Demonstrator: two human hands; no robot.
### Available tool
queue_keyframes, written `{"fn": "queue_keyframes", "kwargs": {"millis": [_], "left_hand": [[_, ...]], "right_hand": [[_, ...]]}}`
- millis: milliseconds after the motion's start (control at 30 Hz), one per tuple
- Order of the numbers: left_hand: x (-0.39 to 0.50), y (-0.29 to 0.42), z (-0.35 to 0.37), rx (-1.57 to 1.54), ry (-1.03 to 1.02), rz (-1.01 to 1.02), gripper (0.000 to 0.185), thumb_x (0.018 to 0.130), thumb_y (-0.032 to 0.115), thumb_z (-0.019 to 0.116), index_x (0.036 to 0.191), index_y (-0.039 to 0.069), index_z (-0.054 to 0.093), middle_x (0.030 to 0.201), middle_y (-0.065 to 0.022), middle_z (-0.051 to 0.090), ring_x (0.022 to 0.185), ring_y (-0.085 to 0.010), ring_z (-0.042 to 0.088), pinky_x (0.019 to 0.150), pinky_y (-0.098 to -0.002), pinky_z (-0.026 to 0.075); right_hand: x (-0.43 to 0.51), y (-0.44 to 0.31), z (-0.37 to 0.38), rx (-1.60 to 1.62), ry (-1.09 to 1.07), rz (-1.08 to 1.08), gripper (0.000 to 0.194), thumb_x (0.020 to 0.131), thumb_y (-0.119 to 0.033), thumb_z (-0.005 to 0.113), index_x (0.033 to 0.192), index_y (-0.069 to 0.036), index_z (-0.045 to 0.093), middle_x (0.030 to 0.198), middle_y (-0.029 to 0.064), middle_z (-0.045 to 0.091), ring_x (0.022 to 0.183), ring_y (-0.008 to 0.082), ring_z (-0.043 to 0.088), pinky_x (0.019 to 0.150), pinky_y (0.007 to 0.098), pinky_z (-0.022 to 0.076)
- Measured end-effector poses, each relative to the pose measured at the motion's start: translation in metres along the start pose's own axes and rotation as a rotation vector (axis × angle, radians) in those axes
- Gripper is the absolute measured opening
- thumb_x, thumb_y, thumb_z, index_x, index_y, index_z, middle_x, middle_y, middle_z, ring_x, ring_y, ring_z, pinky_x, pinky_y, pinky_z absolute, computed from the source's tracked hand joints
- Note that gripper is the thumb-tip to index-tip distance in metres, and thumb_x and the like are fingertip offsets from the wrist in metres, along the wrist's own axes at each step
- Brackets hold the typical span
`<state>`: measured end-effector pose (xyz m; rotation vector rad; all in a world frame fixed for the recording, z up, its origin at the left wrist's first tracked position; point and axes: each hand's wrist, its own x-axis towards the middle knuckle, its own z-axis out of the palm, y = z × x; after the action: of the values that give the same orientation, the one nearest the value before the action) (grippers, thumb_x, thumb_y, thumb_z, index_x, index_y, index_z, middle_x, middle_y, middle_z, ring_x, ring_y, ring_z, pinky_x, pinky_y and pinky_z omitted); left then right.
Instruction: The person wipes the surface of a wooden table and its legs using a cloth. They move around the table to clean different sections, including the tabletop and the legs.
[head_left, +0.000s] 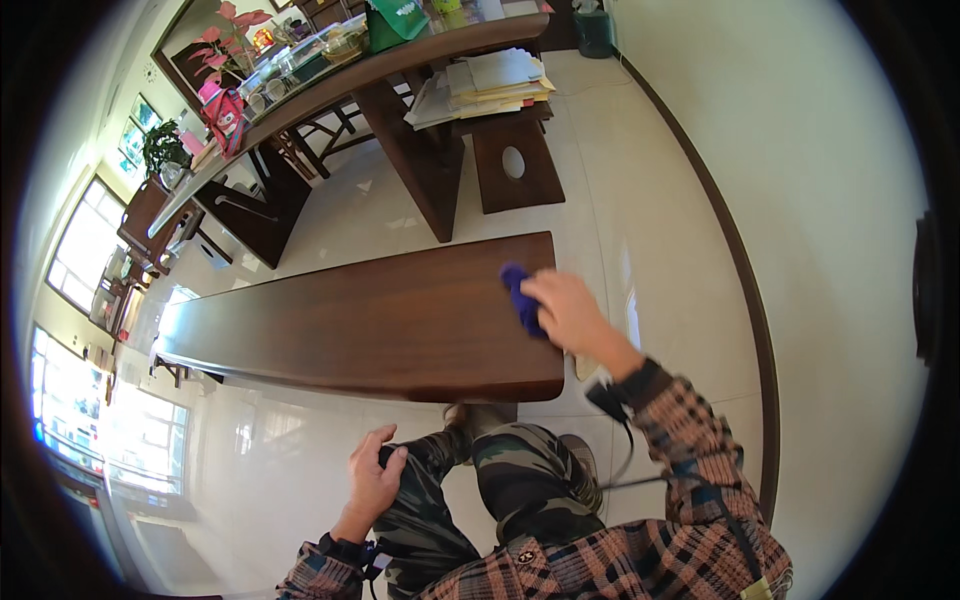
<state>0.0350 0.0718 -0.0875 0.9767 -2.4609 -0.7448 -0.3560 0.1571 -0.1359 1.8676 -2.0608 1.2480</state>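
Observation:
My right hand grips a bunched purple cloth at the right end of a long dark wooden bench. The cloth rests against the bench top, and the hand over it is slightly blurred. Part of the cloth is hidden under my fingers. On the near side of the bench, my left hand lies on the knee of my camouflage trousers. Its fingers and thumb are apart, and it holds nothing.
Beyond the bench stands a wooden table crowded with containers and cups. A small stool carries a stack of papers. A pale wall with dark skirting runs along the right. A cable hangs by my right forearm.

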Motion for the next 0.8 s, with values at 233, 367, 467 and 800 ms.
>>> {"fn": "queue_keyframes", "kwargs": {"millis": [233, 367, 467, 800], "left_hand": [[0.001, 0.000, 0.005, 0.019, 0.024, 0.001, 0.028, 0.084, 0.015, 0.069, 0.110, 0.003, 0.066, 0.097, -0.0180, 0.069, 0.090, -0.0356, 0.067, 0.081, -0.0417, 0.053], [0.000, 0.007, 0.010, -0.030, 0.037, -0.002, 0.027, 0.084, 0.017, 0.069, 0.107, 0.004, 0.066, 0.097, -0.0186, 0.070, 0.090, -0.0350, 0.068, 0.079, -0.0415, 0.053], [-0.002, 0.015, 0.014, -0.030, 0.040, 0.055, 0.024, 0.085, 0.017, 0.068, 0.105, 0.004, 0.067, 0.094, -0.0174, 0.071, 0.088, -0.0346, 0.068, 0.077, -0.0414, 0.054], [-0.007, 0.026, 0.017, -0.048, 0.043, 0.145, 0.021, 0.086, 0.021, 0.067, 0.103, 0.009, 0.068, 0.090, -0.0126, 0.072, 0.083, -0.0350, 0.068, 0.072, -0.0422, 0.054]], "right_hand": [[-0.007, 0.001, -0.001, -0.072, -0.024, 0.028, 0.035, 0.082, -0.007, 0.058, 0.117, -0.010, 0.060, 0.119, 0.0112, 0.059, 0.121, 0.0352, 0.050, 0.106, 0.0522, 0.0337], [0.060, 0.046, 0.018, -0.186, 0.024, 0.264, 0.040, 0.081, -0.007, 0.058, 0.121, -0.009, 0.060, 0.124, 0.0134, 0.059, 0.123, 0.0346, 0.050, 0.105, 0.0507, 0.0343], [0.068, 0.036, 0.028, -0.354, -0.091, 0.229, 0.039, 0.080, -0.007, 0.059, 0.119, -0.010, 0.060, 0.122, 0.0146, 0.059, 0.119, 0.0338, 0.053, 0.102, 0.0490, 0.0377], [-0.033, -0.091, 0.031, -0.136, -0.154, -0.128, 0.038, 0.083, -0.005, 0.053, 0.121, -0.009, 0.057, 0.114, 0.0136, 0.059, 0.112, 0.0322, 0.055, 0.099, 0.0490, 0.0389]]}}
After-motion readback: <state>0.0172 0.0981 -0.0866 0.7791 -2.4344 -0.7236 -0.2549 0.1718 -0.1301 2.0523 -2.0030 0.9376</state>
